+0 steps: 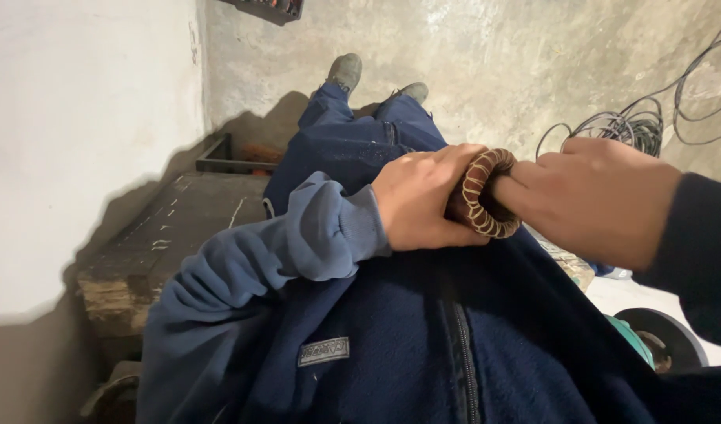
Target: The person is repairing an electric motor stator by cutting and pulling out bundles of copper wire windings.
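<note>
A ring-shaped coil (486, 192) wound with brown and pale wire is held in front of my chest, above my dark blue fleece jacket. My left hand (423, 200) is closed around the ring's left side, its fingers wrapped over the winding. My right hand (596, 192) comes in from the right, with fingers pushed into or against the ring's opening; the fingertips are hidden behind the coil.
A worn wooden bench (164, 235) stands at the left by a white wall. A bundle of loose cables (627, 126) lies on the concrete floor at the upper right. My legs and shoes (344, 71) stretch ahead. A dark round disc (666, 334) sits at the lower right.
</note>
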